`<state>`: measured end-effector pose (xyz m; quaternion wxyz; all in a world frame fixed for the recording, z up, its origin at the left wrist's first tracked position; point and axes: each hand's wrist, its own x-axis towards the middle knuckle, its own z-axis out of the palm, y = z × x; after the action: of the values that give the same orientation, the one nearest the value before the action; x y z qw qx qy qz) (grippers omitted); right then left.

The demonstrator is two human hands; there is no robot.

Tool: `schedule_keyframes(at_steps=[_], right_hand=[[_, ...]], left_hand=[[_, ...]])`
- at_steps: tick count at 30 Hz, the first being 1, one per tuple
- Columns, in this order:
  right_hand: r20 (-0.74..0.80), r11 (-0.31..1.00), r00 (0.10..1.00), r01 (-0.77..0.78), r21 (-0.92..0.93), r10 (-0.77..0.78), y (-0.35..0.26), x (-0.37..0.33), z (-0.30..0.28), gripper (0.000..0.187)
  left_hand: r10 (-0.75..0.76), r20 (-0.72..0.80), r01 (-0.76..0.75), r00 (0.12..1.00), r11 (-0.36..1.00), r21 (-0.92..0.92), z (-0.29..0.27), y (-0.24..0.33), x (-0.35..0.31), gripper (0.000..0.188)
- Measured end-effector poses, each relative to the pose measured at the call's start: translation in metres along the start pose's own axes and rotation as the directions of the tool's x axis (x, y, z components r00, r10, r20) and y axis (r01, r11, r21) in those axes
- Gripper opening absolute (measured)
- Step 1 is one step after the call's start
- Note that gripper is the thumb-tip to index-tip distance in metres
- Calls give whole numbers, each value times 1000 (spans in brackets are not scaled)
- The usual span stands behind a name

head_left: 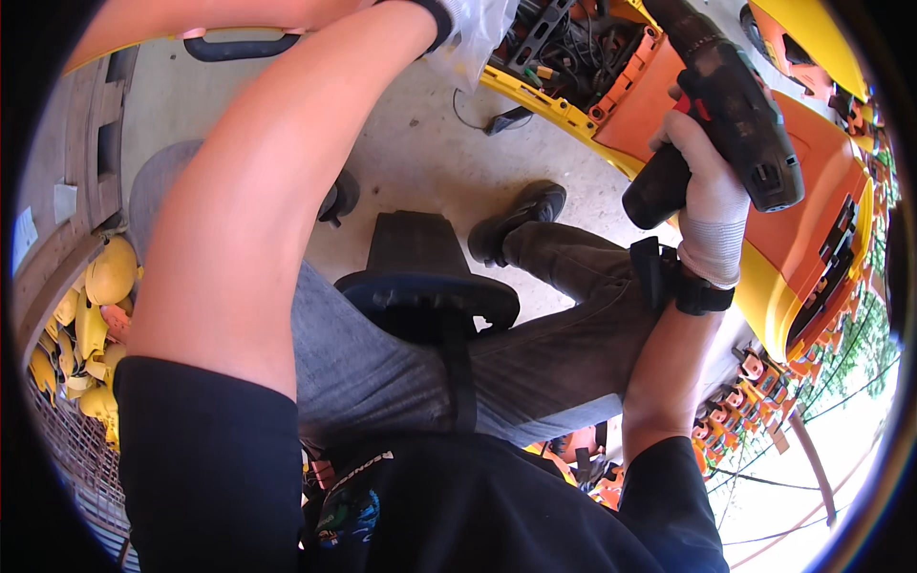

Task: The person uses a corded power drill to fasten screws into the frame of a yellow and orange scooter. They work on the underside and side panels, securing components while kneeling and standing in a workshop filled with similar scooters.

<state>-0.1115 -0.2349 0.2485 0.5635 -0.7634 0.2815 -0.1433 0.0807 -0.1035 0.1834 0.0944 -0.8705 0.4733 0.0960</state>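
My right hand (712, 177), in a white knit glove, is wrapped round the grip of a black cordless drill (740, 115). The drill's chuck points up and away, toward the far edge of the view. Under it lies a yellow and orange plastic vehicle body (650, 105), with an open compartment full of dark wires (568, 72). My left arm stretches far across to the top edge. Only the gloved wrist of my left hand (458, 11) shows there; its fingers are out of sight. Clear plastic film (478, 48) hangs beside that wrist.
A black bucket-shaped part (415, 248) stands between my legs on the concrete floor (420, 143). At the left, yellow plastic parts (105, 277) fill a wire cage beside wooden boards (81, 177). Several orange units (755, 377) stand in rows at the right.
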Motion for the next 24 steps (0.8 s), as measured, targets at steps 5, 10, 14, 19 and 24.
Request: schedule_keyframes(at_steps=[5, 10, 14, 19, 24], right_hand=[[15, 996, 999, 46, -71, -45, 7, 2, -1, 35], [90, 994, 995, -32, -108, 42, 18, -1, -5, 34], [182, 985, 973, -118, -122, 139, 26, -9, 2, 28], [277, 968, 945, -115, -224, 176, 29, -8, 0, 33], [250, 975, 965, -21, -222, 77, 29, -8, 2, 33]], left_hand=[[139, -111, -127, 984, 986, 112, 25, -7, 8, 19], [233, -14, -225, 972, 953, 203, 6, -4, 4, 26], [45, -249, -27, 967, 997, 76, 77, -7, 26, 21], [11, -280, -3, 960, 1000, 29, 75, -8, 28, 24], [16, -162, -27, 987, 997, -69, 67, -3, 30, 22]])
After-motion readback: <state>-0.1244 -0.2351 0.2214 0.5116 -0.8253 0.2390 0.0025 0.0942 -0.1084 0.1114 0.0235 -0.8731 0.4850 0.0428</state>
